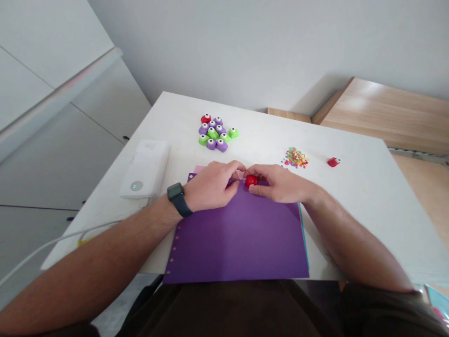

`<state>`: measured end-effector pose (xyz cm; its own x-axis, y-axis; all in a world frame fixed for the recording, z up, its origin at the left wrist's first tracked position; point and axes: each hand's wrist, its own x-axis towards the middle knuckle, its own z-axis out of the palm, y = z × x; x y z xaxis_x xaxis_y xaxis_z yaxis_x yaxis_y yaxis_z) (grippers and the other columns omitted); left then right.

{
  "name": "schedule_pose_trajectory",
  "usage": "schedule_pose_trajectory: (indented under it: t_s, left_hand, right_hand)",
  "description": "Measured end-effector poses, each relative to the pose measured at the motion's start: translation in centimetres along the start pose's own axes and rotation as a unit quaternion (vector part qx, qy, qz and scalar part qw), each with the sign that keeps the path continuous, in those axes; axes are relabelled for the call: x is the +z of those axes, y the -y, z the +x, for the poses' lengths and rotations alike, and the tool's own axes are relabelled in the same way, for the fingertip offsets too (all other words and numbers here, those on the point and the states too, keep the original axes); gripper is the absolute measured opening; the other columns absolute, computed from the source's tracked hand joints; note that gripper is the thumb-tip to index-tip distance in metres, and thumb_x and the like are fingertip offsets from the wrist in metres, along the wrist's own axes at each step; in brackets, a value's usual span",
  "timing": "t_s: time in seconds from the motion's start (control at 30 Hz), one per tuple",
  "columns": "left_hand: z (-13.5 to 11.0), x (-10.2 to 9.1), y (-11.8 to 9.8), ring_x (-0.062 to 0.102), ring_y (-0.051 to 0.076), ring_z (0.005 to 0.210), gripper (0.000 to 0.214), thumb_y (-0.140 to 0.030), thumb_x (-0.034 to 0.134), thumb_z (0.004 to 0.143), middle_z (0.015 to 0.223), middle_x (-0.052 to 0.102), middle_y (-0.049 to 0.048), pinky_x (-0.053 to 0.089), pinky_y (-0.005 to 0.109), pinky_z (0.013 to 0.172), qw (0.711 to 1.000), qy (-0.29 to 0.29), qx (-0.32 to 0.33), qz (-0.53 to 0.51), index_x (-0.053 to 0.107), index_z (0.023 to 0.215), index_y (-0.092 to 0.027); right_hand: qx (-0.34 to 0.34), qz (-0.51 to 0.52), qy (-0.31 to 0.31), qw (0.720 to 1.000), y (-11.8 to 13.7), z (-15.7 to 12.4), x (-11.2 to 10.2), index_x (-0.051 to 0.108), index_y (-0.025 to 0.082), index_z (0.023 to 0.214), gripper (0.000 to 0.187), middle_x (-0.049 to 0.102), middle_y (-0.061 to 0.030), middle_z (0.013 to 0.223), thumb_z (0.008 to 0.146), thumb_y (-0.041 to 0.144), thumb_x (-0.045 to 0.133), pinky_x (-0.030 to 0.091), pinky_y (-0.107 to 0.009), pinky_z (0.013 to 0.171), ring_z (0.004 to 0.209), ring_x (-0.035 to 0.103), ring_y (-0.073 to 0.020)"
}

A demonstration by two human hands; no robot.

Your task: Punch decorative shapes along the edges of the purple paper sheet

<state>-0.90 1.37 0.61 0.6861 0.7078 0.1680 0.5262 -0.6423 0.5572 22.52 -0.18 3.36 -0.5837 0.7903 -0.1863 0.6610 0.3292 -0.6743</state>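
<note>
A purple sheet of paper (238, 238) lies at the table's front edge, with small punched shapes down its left side and at its top left corner. My right hand (277, 182) grips a red craft punch (251, 181) at the sheet's top edge, thumb on its near side. Beside it, my left hand (219, 185) wears a dark watch (179, 199) and holds the same edge, thumb on the paper and fingers curled beyond it. Pink paper (199, 168) peeks out behind the sheet. The punch's slot is hidden.
Several purple, green and red craft punches (212, 132) stand grouped at the back. Colourful paper cutouts (296, 157) form a pile on the right, near another red punch (333, 162). A white power bank (145, 168) with a cable (70, 235) lies on the left.
</note>
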Motion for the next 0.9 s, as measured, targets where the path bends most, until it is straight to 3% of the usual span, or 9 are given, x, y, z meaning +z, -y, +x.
schedule_pose_trajectory:
  t_s: [0.73, 0.9]
  left_hand:
    - [-0.01, 0.06, -0.02, 0.073, 0.023, 0.096, 0.033, -0.021, 0.056, 0.092, 0.103, 0.077, 0.0039, 0.054, 0.037, 0.088, 1.0, -0.001, -0.01, -0.013, 0.058, 0.125, -0.022]
    - [0.03, -0.15, -0.35, 0.072, 0.024, 0.104, 0.037, -0.037, 0.063, 0.092, 0.111, 0.076, 0.0056, 0.054, 0.037, 0.091, 0.999, 0.006, 0.0, -0.042, 0.058, 0.125, -0.021]
  right_hand:
    - [0.018, -0.028, -0.027, 0.999, 0.41, 0.24, 0.74, 0.066, 0.02, 0.11, 0.022, 0.071, -0.004, 0.097, 0.089, 0.025, 0.063, 0.044, -0.03, 0.079, 0.084, 0.061, -0.0178]
    - [0.014, -0.033, -0.03, 0.999, 0.49, 0.29, 0.92, 0.066, 0.019, 0.107, 0.02, 0.07, -0.0034, 0.095, 0.088, 0.023, 0.062, 0.044, -0.029, 0.077, 0.083, 0.061, -0.0174]
